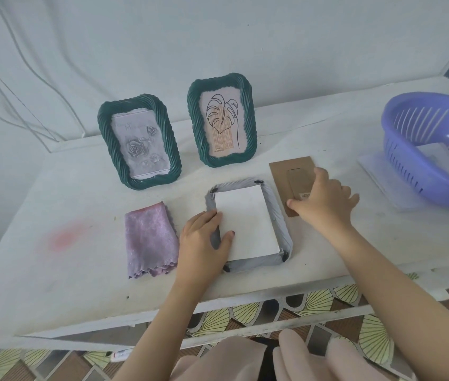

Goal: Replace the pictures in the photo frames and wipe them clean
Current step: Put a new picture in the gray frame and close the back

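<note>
Table (pixel 80 243): white, everything sits on it.

Basket (pixel 399 160): purple, far right, a white sheet under or in it, can't tell which.

2 green frames, upright at the back: left one (pixel 107 138) shows a rose print, right one (pixel 194 127) a leaf drawing. Both closed up w/ pics in. Can't tell if those are new pics or old, or if wiped.

Grey frame (pixel 279 215): 3rd frame, face down mid-table, back open. This is the one in work.

Cloth (pixel 149 240): purple, folded, just left of the grey frame, no hand on it. Wiping of this frame prob. not begun.

White sheet (pixel 245 218): lies blank side up in the grey frame's back recess, so pic looks loaded.

Backing board (pixel 286 171): brown card, flat on table just right of the grey frame, not fitted yet.

Left hand (pixel 204 240): fingers flat on the frame's left edge, thumb pressing the sheet down.

Right hand (pixel 325 199): fingers curled over the board, thumb at its near edge, gripping it.

Left for this frame: fit board, close tabs, stand it up, wipe.
</note>
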The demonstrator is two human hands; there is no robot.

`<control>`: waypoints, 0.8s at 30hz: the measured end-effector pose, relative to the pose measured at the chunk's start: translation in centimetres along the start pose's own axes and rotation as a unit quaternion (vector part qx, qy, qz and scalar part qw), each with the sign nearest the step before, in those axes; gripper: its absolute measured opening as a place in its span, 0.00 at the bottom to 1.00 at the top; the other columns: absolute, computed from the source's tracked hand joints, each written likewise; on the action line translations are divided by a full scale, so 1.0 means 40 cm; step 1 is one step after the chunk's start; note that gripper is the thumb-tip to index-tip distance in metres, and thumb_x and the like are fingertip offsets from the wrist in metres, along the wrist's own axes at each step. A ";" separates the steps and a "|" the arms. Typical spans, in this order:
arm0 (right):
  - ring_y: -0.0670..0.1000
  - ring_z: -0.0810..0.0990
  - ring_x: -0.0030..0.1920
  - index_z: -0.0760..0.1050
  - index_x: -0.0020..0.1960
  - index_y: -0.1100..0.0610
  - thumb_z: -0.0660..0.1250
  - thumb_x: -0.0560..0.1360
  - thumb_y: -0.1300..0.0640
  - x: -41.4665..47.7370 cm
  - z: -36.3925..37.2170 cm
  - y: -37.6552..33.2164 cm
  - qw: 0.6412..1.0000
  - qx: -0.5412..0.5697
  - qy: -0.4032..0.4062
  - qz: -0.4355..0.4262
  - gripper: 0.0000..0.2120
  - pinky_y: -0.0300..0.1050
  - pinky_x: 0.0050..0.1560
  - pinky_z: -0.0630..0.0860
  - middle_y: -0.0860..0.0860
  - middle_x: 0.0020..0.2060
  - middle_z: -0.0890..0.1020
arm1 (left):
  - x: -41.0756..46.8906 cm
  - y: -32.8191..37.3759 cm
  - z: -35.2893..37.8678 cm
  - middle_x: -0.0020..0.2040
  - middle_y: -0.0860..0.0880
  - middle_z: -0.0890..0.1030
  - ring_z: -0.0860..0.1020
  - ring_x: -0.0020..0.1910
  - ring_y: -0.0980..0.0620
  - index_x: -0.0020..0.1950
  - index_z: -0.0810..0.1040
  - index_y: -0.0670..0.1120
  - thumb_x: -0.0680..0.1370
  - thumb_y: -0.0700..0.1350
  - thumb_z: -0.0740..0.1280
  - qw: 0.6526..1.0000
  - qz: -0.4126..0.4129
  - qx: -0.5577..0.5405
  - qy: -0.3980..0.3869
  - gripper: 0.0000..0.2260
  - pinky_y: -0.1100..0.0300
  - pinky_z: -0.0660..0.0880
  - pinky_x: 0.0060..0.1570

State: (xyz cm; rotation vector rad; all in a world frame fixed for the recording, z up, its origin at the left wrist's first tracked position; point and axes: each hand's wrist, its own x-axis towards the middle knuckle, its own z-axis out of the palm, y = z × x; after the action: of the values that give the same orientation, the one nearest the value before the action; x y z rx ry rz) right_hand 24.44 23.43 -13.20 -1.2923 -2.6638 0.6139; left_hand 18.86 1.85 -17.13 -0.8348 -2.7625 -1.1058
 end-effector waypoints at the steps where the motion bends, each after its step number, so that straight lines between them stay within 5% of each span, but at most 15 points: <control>1: 0.63 0.67 0.62 0.60 0.68 0.55 0.73 0.65 0.49 0.005 -0.006 -0.002 1.000 0.017 -0.008 0.013 0.37 0.58 0.65 0.58 0.60 0.59 0.72 | 0.000 0.000 0.001 0.60 0.47 0.79 0.72 0.62 0.47 0.60 0.78 0.41 0.71 0.50 0.66 1.000 0.000 0.000 0.001 0.21 0.59 0.62 0.64; 7: 0.60 0.66 0.61 0.63 0.66 0.52 0.77 0.62 0.54 0.015 -0.013 0.003 0.987 0.159 -0.006 0.001 0.37 0.47 0.59 0.66 0.59 0.63 0.63 | -0.002 0.000 0.002 0.60 0.47 0.79 0.72 0.62 0.47 0.60 0.78 0.41 0.71 0.51 0.66 1.000 0.003 -0.003 0.007 0.21 0.58 0.63 0.64; 12: 0.54 0.75 0.47 0.74 0.57 0.57 0.65 0.73 0.63 0.022 -0.012 0.030 0.965 0.254 0.052 -0.039 0.13 0.35 0.41 0.67 0.57 0.55 0.75 | -0.004 0.001 0.001 0.60 0.48 0.78 0.72 0.62 0.49 0.60 0.78 0.41 0.71 0.51 0.67 1.000 -0.002 -0.021 0.016 0.21 0.53 0.66 0.65; 16: 0.46 0.74 0.40 0.80 0.47 0.56 0.56 0.73 0.70 0.018 -0.040 0.031 0.940 0.313 0.111 -0.073 0.17 0.22 0.36 0.65 0.51 0.46 0.81 | -0.003 -0.001 0.006 0.60 0.48 0.78 0.72 0.62 0.50 0.59 0.78 0.42 0.72 0.46 0.71 0.999 -0.006 -0.036 0.027 0.17 0.55 0.66 0.65; 21: 0.38 0.75 0.39 0.81 0.50 0.54 0.58 0.74 0.68 -0.007 -0.071 -0.002 0.899 0.383 0.187 -0.100 0.16 0.25 0.40 0.66 0.49 0.45 0.80 | 0.001 0.002 0.006 0.60 0.49 0.78 0.70 0.61 0.55 0.59 0.79 0.42 0.73 0.43 0.70 0.999 -0.007 -0.044 0.029 0.15 0.62 0.63 0.64; 24: 0.42 0.77 0.43 0.80 0.48 0.49 0.59 0.73 0.68 -0.036 -0.069 -0.025 0.871 0.469 0.130 -0.075 0.17 0.32 0.46 0.70 0.45 0.45 0.81 | -0.001 0.007 -0.003 0.59 0.52 0.77 0.70 0.61 0.57 0.59 0.79 0.43 0.76 0.42 0.66 0.996 -0.024 -0.074 0.041 0.12 0.62 0.65 0.64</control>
State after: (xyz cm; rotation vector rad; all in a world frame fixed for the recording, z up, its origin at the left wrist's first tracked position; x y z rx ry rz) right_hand 25.38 22.62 -10.19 -0.7768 -1.7736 1.3487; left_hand 19.02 1.92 -16.85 -0.7209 -2.6744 -1.3348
